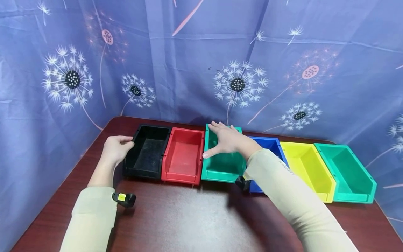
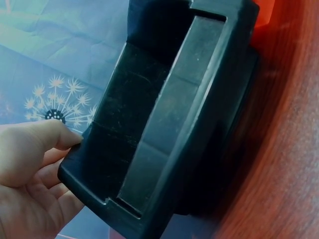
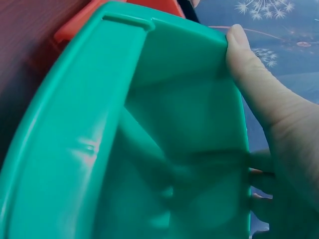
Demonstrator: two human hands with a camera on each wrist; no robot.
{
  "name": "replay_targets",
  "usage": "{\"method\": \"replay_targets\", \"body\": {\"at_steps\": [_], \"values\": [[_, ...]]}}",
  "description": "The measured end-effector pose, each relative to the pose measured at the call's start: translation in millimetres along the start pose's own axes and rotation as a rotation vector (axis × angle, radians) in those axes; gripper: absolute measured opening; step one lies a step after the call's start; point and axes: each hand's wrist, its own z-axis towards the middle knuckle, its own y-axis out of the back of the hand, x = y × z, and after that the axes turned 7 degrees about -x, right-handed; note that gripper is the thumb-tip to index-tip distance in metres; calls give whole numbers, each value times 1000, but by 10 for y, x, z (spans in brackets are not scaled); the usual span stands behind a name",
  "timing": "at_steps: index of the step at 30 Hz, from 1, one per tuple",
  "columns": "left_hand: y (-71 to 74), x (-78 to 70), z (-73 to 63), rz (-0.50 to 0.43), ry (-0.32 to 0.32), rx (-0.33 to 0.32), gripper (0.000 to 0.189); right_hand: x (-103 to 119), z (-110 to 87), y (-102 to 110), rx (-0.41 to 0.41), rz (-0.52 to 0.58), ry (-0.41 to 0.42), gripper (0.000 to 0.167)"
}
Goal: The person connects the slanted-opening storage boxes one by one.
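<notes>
A black open-front bin [image 1: 148, 154] stands at the left end of a row of plastic bins. My left hand [image 1: 116, 148] pinches its left rim, the thumb over the edge and the other fingers outside the wall, as the left wrist view shows. Third in the row is a green bin [image 1: 221, 168], its inside bare where it shows. Over it spreads my right hand [image 1: 228, 140], thumb on the left rim and straight fingers reaching the back rim. Between these two sits a red bin [image 1: 184, 157], close against both.
To the right stand a blue bin [image 1: 267, 143], partly hidden by my right forearm, a yellow bin [image 1: 303, 164] and a second green bin [image 1: 352, 175]. The dark red wooden table [image 1: 176, 220] meets a blue dandelion-print curtain [image 1: 189, 70] behind and at both sides.
</notes>
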Motion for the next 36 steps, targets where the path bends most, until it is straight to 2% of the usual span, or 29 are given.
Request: {"method": "replay_targets", "body": {"at_steps": [5, 9, 15, 21, 30, 36], "values": [[9, -2, 10, 0, 0, 8, 38, 6, 25, -27, 31, -12, -21, 121], [17, -2, 16, 3, -15, -9, 38, 28, 38, -29, 48, -23, -36, 121], [9, 2, -6, 8, -28, -5, 38, 79, 44, -21, 134, -42, -59, 120], [-5, 14, 13, 21, -34, -6, 37, 103, 55, -38, 178, -42, -85, 119], [-39, -68, 32, 42, -54, 7, 37, 43, 32, -108, 171, -50, -130, 120], [-24, -12, -7, 52, -49, -6, 37, 84, 38, -243, 166, -58, -135, 121]]}}
